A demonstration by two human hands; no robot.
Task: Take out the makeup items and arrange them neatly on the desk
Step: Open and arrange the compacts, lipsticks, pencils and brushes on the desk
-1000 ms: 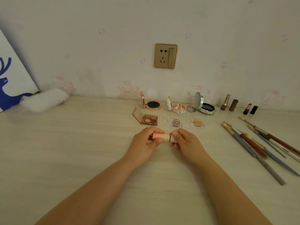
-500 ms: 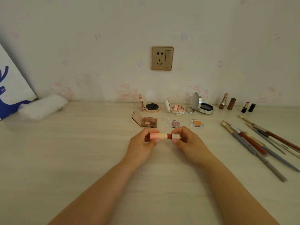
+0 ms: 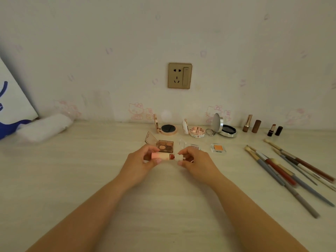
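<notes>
A small lipstick lies sideways between my hands over the middle of the desk. My left hand (image 3: 141, 161) grips its pink cap (image 3: 160, 155). My right hand (image 3: 196, 161) pinches the white base (image 3: 179, 157). A short red-brown stretch of the stick (image 3: 171, 156) shows between cap and base. Just behind my hands lies an open brown eyeshadow palette (image 3: 164, 144). An orange single shadow (image 3: 218, 148) lies to the right, and another small clear case (image 3: 194, 146) sits partly hidden behind my right hand.
Along the wall stand three open compacts (image 3: 168, 129) (image 3: 197, 131) (image 3: 227, 130) and uncapped lipsticks with caps (image 3: 251, 123) (image 3: 274, 130). Several brushes and pencils (image 3: 283, 170) lie at the right. A white cloth (image 3: 44, 127) and a blue-printed board (image 3: 11, 110) sit far left. A wall socket (image 3: 180, 75) is above.
My hands have drawn apart: the pink cap has slid left off the white base, and the red-brown stick now shows between them. The head view has tilted slightly.
</notes>
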